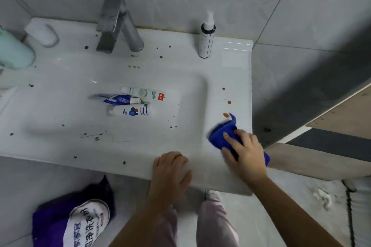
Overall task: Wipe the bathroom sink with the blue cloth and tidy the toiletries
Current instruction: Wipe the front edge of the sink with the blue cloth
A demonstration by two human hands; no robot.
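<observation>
Smears worry me most — the blue cloth (222, 130), bunched in the grip of my right hand (244, 152) on the right ledge of the sink (236, 86), sits just short of a brown spot (226, 115), and a careless swipe may only drag it wider. Meanwhile my left hand (171, 168) rests loosely curled on the front rim, holding nothing. Three tubes (136, 99) lie across the basin, blocking any wipe there — they need lifting first. The pump bottle (206, 40) and faucet (116, 24) crowd the spotted back ledge.
</observation>
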